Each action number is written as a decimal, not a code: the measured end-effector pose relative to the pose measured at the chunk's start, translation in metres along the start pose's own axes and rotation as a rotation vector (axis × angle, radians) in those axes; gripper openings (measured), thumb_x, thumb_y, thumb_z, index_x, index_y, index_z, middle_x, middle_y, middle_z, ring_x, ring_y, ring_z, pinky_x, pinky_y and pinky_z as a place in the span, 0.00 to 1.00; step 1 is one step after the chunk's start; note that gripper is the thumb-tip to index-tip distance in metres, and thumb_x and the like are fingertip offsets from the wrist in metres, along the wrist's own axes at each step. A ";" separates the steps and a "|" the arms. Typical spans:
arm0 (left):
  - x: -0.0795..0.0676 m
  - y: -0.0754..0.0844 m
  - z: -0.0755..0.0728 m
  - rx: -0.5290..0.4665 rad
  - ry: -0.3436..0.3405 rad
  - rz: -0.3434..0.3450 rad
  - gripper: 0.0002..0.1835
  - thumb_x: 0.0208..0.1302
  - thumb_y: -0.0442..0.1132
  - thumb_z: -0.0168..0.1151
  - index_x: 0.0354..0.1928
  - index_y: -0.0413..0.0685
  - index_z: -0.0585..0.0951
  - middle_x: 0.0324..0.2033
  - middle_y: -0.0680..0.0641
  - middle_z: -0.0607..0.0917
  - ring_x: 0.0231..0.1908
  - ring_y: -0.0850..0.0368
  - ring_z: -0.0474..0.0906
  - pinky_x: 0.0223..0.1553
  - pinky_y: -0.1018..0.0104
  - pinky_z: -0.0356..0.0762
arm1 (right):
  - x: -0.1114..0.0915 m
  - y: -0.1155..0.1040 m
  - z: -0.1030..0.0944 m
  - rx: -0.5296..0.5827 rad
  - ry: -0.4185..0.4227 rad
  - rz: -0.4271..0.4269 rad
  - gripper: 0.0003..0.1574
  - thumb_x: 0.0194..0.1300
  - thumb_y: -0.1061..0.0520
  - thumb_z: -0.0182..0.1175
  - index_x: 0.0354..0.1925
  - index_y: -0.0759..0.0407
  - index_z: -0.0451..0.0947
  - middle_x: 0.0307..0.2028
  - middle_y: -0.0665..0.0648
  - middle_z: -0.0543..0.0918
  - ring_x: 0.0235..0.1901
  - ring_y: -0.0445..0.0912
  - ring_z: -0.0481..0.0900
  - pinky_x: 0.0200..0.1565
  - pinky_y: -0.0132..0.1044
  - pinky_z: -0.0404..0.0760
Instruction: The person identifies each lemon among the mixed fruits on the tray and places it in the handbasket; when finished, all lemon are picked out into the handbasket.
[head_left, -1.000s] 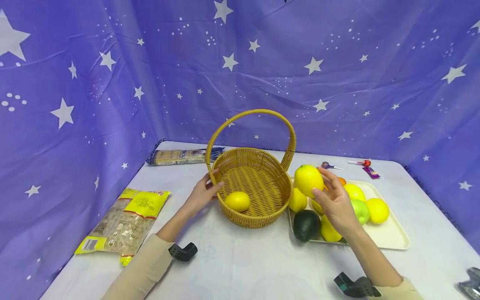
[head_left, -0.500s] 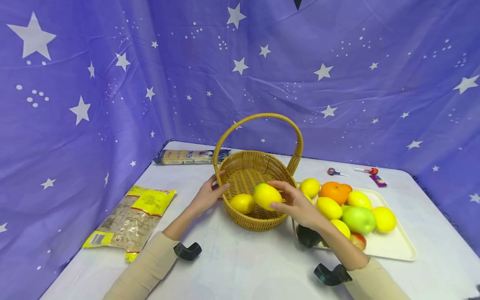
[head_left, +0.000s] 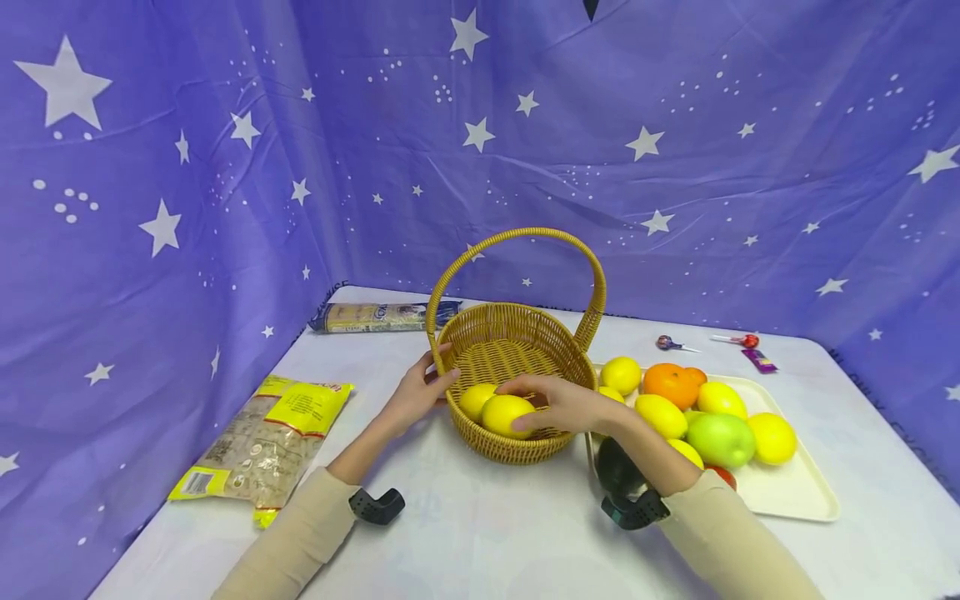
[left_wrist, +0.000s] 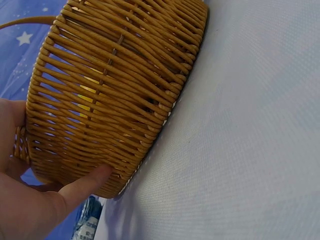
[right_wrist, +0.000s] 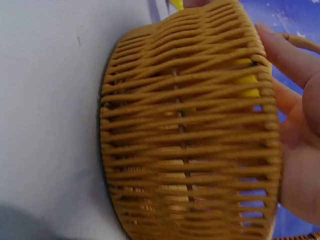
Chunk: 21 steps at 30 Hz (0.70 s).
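Note:
A round wicker basket (head_left: 517,450) with a tall handle stands mid-table. My left hand (head_left: 411,398) grips its left side, thumb at the rim; in the left wrist view a finger (left_wrist: 87,186) lies along the outer weave. Inside the basket my right hand (head_left: 566,406) holds a lemon (head_left: 507,415) low over the bottom, between thumb and fingers. Another lemon (head_left: 476,400) lies just behind it, partly covered by it. In the right wrist view the wall of the basket (right_wrist: 190,125) hides most of the lemon.
Right of the basket, a cream tray (head_left: 798,492) bears several lemons, an orange (head_left: 669,385), a green apple (head_left: 720,440) and a dark avocado (head_left: 618,468). Lollipops (head_left: 667,342) lie behind it. A yellow-ended food bag (head_left: 270,442) lies left, a long packet (head_left: 375,317) at the back.
My right hand has carried the lemon from over the tray leftward and down into the basket, beside the other lemon. My left hand has stayed on the basket. The view has shifted slightly.

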<state>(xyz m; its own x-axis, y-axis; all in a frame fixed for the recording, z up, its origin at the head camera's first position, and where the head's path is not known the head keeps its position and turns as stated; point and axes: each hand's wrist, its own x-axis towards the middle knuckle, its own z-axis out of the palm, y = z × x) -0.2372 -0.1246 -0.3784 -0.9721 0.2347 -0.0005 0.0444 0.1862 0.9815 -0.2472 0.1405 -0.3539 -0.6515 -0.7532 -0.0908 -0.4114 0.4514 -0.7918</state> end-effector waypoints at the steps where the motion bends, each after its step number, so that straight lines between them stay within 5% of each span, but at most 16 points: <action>1: 0.000 0.000 0.000 -0.001 -0.002 0.001 0.32 0.74 0.38 0.52 0.74 0.41 0.54 0.70 0.31 0.57 0.64 0.36 0.64 0.49 0.52 0.81 | 0.003 0.000 0.001 -0.001 -0.002 0.015 0.32 0.66 0.49 0.64 0.65 0.53 0.70 0.63 0.56 0.72 0.63 0.53 0.67 0.63 0.53 0.67; 13: -0.001 -0.003 0.001 -0.020 -0.018 -0.010 0.33 0.74 0.38 0.52 0.75 0.40 0.53 0.71 0.32 0.55 0.64 0.36 0.64 0.49 0.53 0.80 | 0.042 0.009 0.019 0.005 0.023 0.056 0.31 0.67 0.51 0.63 0.65 0.58 0.71 0.63 0.58 0.73 0.63 0.54 0.67 0.61 0.50 0.70; 21: 0.006 -0.006 -0.001 0.001 -0.008 -0.016 0.33 0.74 0.39 0.53 0.75 0.40 0.53 0.71 0.33 0.56 0.64 0.36 0.65 0.48 0.52 0.81 | 0.036 0.012 0.008 0.092 0.067 0.100 0.29 0.67 0.53 0.62 0.63 0.59 0.72 0.59 0.60 0.75 0.60 0.55 0.71 0.59 0.50 0.73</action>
<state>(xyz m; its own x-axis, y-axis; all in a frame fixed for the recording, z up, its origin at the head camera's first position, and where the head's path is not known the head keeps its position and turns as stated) -0.2430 -0.1249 -0.3841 -0.9707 0.2395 -0.0178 0.0291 0.1908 0.9812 -0.2710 0.1147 -0.3710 -0.7287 -0.6716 -0.1340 -0.2841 0.4744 -0.8332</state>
